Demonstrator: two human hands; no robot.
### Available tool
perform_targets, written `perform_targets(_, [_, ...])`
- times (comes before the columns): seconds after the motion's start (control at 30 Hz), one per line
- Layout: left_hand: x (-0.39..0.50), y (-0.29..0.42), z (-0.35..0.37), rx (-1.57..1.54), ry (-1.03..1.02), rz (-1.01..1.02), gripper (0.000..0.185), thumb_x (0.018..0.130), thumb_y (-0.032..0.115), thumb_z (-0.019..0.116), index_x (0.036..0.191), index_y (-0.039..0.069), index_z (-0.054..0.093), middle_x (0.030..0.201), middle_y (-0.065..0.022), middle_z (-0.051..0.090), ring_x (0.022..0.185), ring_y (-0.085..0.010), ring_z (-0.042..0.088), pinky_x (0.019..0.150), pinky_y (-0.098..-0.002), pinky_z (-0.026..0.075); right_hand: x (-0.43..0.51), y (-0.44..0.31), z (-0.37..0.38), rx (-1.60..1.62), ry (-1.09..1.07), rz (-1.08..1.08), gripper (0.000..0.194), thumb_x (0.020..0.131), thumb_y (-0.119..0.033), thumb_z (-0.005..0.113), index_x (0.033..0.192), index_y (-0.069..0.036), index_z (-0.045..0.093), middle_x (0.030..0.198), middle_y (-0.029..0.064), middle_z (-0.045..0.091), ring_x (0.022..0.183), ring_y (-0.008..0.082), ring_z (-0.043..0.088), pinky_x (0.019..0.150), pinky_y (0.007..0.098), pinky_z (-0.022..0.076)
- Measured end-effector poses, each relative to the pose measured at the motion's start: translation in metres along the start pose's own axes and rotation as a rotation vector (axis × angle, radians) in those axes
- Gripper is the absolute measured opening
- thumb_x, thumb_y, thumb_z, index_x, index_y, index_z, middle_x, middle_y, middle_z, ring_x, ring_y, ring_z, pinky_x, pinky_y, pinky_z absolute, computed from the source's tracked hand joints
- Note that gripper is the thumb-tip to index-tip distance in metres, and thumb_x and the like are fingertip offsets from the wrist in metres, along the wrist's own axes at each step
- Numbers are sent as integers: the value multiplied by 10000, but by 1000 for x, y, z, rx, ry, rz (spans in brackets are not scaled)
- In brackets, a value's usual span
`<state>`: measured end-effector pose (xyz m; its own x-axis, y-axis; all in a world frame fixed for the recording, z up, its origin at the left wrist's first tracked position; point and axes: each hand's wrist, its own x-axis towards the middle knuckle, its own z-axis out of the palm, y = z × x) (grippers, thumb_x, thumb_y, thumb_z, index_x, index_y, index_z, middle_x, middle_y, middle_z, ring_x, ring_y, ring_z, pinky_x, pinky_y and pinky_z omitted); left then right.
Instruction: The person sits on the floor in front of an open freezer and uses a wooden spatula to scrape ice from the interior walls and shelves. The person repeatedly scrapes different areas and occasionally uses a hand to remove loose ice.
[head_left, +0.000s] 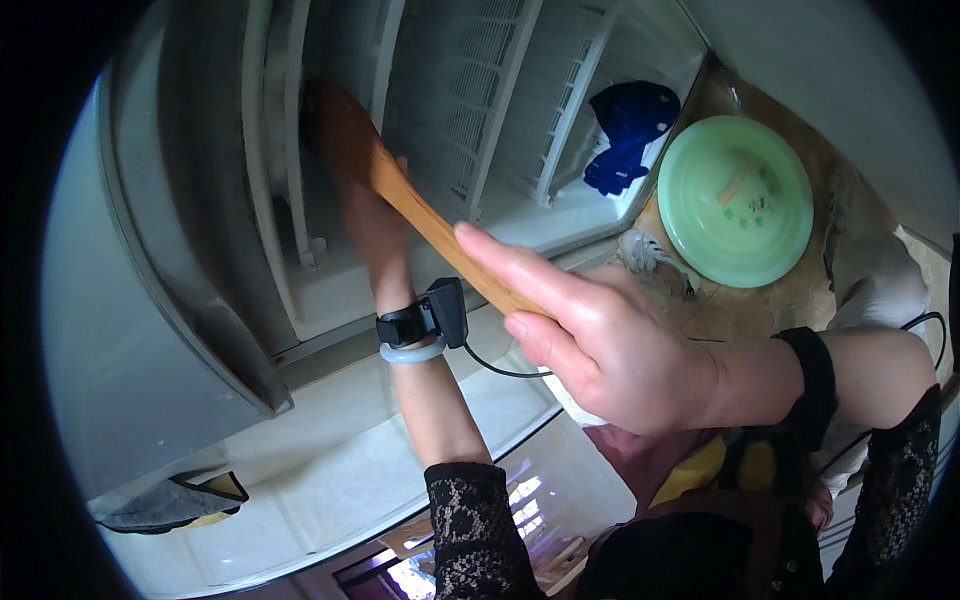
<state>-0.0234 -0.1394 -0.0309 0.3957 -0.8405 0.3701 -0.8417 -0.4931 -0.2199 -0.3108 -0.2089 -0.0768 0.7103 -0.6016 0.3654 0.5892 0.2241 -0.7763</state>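
My right hand (600, 330) grips the handle of a wooden spatula (424, 217), with the index finger stretched along it. The broad, darker blade reaches into an open freezer or fridge compartment (420, 90) with white shelf frames. Inside, beside the blade, is my left hand (379, 229), blurred and in shadow. Its fingers are mostly hidden, so whether it touches the blade or holds anything cannot be told. A black strap with a small box and cable (446, 311) and a pale bangle (412, 352) circle my left wrist.
A dark blue cloth item (634, 135) lies at the compartment's right end. Beyond it, a green plastic basin (739, 199) is on the brown floor, near a shoe (649, 255). A grey cloth with dark edging (176, 502) lies at lower left. Another hand (820, 506) shows at lower right.
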Motion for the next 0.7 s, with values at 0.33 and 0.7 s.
perform_targets(0.33, [2,6,2,52,132,154,559,813,315,747,1248,29,544,1229,-212,592,1137,-398,577,943,-414,481,-7,-3,-8,11,-35,44,581,925,28,487,1479,-4,312,712,90,566,608,123,519,584,291,450])
perform_targets(0.7, [1,17,-2,-57,26,-6,657,790,275,770,1344,56,493,1320,-180,541,1229,-354,523,994,-403,445,20,0,-19,-82,-8,47,545,924,-13,518,1448,-10,369,671,122,590,598,167,569,584,303,473])
